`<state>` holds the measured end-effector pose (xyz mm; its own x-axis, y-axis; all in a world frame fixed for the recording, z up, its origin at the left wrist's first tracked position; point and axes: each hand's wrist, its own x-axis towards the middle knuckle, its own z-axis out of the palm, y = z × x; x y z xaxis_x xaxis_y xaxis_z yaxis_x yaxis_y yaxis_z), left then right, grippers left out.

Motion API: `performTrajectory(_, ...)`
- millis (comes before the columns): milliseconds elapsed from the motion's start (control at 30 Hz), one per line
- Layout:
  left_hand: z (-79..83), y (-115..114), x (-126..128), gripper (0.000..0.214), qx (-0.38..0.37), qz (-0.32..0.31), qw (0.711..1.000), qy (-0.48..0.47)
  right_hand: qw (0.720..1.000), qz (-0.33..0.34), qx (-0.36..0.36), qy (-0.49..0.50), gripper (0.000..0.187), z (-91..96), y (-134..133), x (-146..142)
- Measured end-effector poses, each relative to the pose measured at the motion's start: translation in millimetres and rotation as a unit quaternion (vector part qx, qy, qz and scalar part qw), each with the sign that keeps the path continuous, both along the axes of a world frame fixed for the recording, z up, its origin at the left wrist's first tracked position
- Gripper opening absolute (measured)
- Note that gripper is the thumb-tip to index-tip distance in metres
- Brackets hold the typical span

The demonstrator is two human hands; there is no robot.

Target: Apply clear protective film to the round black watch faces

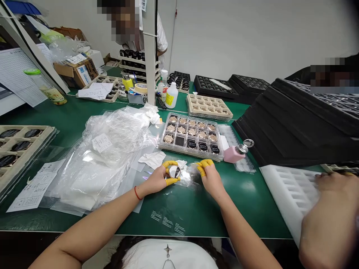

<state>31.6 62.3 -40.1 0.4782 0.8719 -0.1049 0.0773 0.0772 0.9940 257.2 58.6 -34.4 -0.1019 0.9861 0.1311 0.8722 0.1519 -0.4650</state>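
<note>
My left hand (164, 175), wearing yellow finger cots, grips a round watch head (174, 172) by its rim. Its glassy face is turned up and reflects light. To the right, my right hand (208, 172), also in yellow finger cots, has its fingers pinched together at the edge of a clear plastic film (193, 172); whether they hold the film is unclear. White crumpled wipes (152, 160) lie beyond my left hand. Just past both hands stands a clear compartment tray (193, 150) with rose-gold watch parts and several black discs in its front row.
Clear plastic bags (112, 157) are heaped at left. A pink pump bottle (235, 154) stands right of the tray. A co-worker's arm (331, 216) reaches over a white foam tray (276, 183) at right. Black trays (269, 123) are stacked behind it. Printed clear stickers (167, 222) lie near the front edge.
</note>
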Motion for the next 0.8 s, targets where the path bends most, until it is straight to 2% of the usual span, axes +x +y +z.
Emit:
performTrajectory(100, -1.6, -0.1, 0.4, 0.05, 0.009, 0.0, 1.0, -0.008, 0.988, 0.125, 0.063, 0.071, 0.025, 17.7, -11.6, -25.2)
performTrajectory(200, -3.8, 0.1, -0.3, 0.05, 0.018, -0.014, 0.999, -0.031, 0.979, 0.189, 0.072, 0.022, 0.024, 23.5, -18.5, -51.7)
performTrajectory(300, -4.9, 1.4, -2.4, 0.043, 0.038, -0.018, 0.999, -0.026, 0.978, 0.18, 0.091, -0.047, 0.024, 17.2, -14.6, -67.1)
performTrajectory(467, -5.2, 5.1, -5.1, 0.036, 0.073, 0.001, 0.997, -0.005, 0.979, 0.142, 0.109, -0.099, 0.02, 4.4, -1.4, -70.1)
performTrajectory(633, -6.3, 4.9, -3.4, 0.045, 0.04, -0.02, 0.999, -0.008, 0.985, 0.106, 0.103, -0.095, 0.02, 2.9, 10.0, -63.2)
performTrajectory(800, -6.7, 5.2, -1.7, 0.052, 0.013, -0.025, 1.0, -0.002, 0.987, 0.132, 0.08, -0.049, 0.022, 9.8, 14.4, -53.9)
